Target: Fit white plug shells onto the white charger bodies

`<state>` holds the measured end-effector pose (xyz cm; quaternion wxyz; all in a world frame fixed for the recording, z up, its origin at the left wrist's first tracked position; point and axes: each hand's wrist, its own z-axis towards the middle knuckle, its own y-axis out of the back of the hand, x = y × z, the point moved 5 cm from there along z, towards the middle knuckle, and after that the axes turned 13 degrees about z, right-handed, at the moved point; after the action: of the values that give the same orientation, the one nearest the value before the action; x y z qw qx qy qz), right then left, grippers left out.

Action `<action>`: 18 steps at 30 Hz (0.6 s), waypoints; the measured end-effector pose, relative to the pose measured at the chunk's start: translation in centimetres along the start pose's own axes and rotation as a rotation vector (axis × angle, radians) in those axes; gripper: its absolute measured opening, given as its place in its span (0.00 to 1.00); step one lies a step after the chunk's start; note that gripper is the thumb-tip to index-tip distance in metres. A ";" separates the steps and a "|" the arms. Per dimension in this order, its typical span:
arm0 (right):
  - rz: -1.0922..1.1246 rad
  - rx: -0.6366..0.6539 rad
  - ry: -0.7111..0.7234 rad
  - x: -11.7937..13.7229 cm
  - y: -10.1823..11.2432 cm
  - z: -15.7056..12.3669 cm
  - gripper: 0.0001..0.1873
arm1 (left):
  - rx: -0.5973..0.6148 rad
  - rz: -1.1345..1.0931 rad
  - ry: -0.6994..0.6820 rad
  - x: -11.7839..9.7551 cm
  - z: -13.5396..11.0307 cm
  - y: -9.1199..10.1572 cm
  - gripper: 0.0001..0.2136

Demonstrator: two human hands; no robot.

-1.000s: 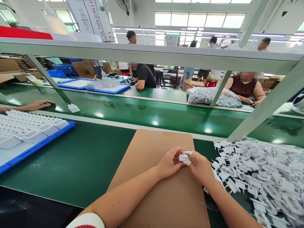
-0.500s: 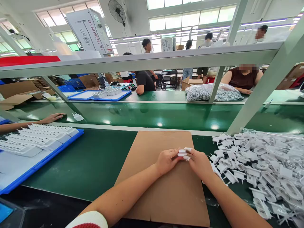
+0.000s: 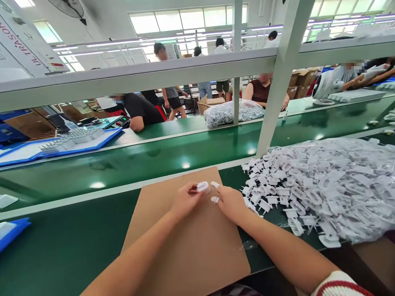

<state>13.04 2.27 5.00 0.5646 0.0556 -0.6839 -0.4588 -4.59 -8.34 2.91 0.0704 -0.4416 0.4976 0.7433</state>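
Over the brown cardboard sheet (image 3: 188,246), my left hand (image 3: 186,200) pinches a white plastic plug part (image 3: 203,187) between thumb and fingers. Small pins seem to stand on its top side. My right hand (image 3: 231,202) is just to the right of the part, apart from it, with thumb and forefinger spread and nothing between them. White covers wrap those two fingertips. Beside my right forearm lies a large heap of white plug parts (image 3: 277,193), some flat with prongs and some oval rings.
A clear plastic bag (image 3: 348,185) spreads over the heap's right side. A shelf post (image 3: 274,98) rises behind it, joined to a crossbar (image 3: 138,72). Beyond runs a green conveyor (image 3: 154,158). A blue-edged tray (image 3: 15,234) sits far left. Several people are across the line.
My right hand has come off the white plug part and drawn to the right; the left hand keeps it. The view has turned to the right, showing more of the heap.
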 end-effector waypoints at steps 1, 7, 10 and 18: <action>-0.001 -0.006 0.011 0.1 0.1 -0.1 0.23 | -0.034 0.025 0.026 0.3 1.4 0.5 0.16; -0.050 0.030 0.058 0.6 0.2 -0.3 0.19 | -0.246 0.150 0.153 3.0 11.1 3.8 0.13; -0.092 0.016 0.066 0.6 0.2 -0.3 0.19 | -0.316 0.193 0.230 4.4 14.4 4.7 0.13; -0.194 0.078 0.078 1.2 -0.3 -0.6 0.13 | -0.444 0.182 0.467 6.2 15.8 6.3 0.17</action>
<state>12.97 1.08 5.62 0.5410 0.1613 -0.6701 -0.4819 -21.04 -0.86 4.47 -0.2102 -0.5583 0.3635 0.7155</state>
